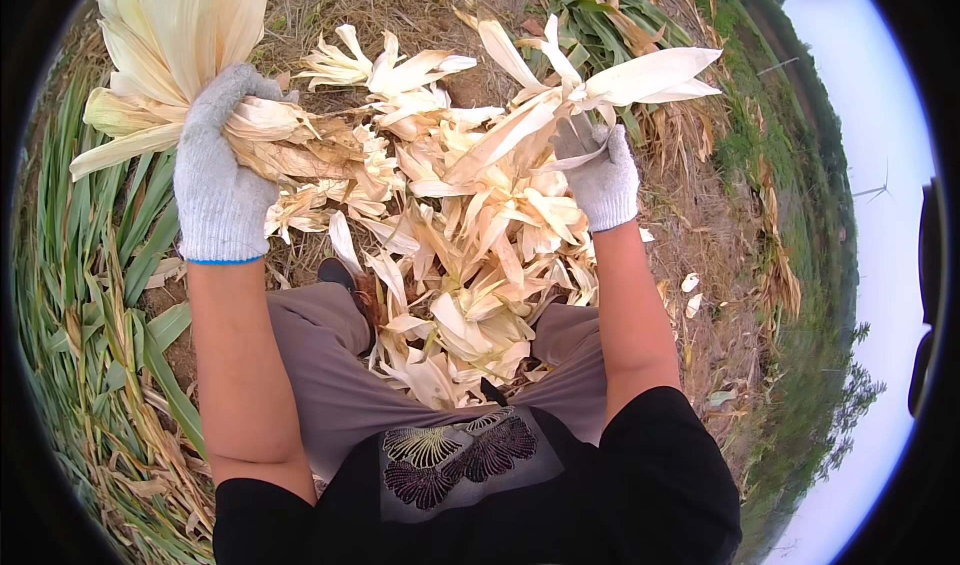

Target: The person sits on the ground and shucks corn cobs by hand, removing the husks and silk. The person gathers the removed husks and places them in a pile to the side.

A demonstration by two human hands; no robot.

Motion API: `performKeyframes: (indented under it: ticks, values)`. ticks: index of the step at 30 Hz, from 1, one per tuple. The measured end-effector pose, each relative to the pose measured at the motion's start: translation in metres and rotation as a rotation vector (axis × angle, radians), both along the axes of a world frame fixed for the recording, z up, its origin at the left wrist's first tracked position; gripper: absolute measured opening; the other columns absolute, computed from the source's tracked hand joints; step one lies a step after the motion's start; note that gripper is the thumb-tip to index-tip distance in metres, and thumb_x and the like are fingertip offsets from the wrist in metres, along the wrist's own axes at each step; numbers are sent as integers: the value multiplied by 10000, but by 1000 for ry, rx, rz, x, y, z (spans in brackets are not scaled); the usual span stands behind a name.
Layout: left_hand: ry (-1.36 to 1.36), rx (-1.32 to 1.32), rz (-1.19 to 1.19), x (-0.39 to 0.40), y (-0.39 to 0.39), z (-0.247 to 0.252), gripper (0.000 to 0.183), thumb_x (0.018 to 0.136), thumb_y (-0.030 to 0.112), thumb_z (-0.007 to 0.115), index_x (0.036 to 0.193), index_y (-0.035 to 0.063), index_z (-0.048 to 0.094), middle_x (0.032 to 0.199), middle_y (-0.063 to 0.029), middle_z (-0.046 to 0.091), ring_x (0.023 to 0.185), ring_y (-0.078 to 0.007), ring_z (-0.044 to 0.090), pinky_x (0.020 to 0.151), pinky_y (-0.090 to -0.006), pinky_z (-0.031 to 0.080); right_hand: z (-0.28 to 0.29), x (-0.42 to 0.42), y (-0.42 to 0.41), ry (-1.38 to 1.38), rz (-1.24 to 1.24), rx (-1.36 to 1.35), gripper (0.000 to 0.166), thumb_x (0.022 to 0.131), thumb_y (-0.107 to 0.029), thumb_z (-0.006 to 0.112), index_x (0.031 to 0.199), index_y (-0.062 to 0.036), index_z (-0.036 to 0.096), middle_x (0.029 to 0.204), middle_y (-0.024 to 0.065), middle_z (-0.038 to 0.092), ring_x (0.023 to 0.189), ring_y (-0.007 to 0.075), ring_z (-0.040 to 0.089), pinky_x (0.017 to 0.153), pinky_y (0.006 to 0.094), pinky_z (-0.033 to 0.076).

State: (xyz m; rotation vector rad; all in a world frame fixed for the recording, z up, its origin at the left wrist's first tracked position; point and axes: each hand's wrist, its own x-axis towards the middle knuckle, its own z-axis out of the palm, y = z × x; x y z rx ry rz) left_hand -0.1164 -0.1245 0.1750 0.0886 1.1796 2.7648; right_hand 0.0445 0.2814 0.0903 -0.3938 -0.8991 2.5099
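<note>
My left hand [217, 175], in a white knit work glove, is closed around a thick bunch of pale corn husks [199, 24]. Their broad leaves fan out upward and left, while dry brownish ends stick out to the right of the fist. At the right, my gloved right hand [607, 178] grips another dry husk [649, 77], whose leaves spread apart above the fingers. Whether a cob sits inside either bundle cannot be seen. Between my legs and in front of me lies a heap of loose dry husks [465, 317].
Green corn stalks [97, 265] lie along the left side. More cut stalks and leaves [600, 9] are at the top right. Dry straw covers the soil [675, 212]. A shoe [341, 276] shows beside the heap. Farther right stand green plants [802, 385] and a distant wind turbine [877, 188].
</note>
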Motion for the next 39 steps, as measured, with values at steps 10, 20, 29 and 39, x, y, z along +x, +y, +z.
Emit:
performKeyframes:
  ticks: [10,20,29,39]
  values:
    - [-144,94,-151,26,35,4,224,953,121,621,1140,14,558,1004,-125,661,720,-196,647,677,-388,576,62,25,-22,287,-31,-89,385,1075,-353,423,1254,-63,602,879,10,704,1118,257,657,1046,517,485]
    - [-150,14,-279,46,75,9,400,945,175,632,1283,-12,531,1086,-182,681,705,-180,639,646,-369,569,67,39,-11,-4,-166,-106,461,1071,-430,428,1337,-89,585,1311,113,633,1206,289,603,1089,499,459]
    - [-111,-103,-319,57,87,11,437,937,177,639,1323,0,538,1054,-165,693,699,-193,651,647,-351,560,49,31,-15,-176,-89,166,318,1029,-179,579,1323,-59,584,1182,105,693,1025,224,703,885,390,611]
    - [-96,-155,-157,45,67,5,379,939,164,648,1277,17,560,1073,-153,696,754,-185,681,761,-381,593,45,67,101,-27,-700,83,350,1052,-301,500,1236,-6,540,1084,119,603,1024,252,603,948,412,514]
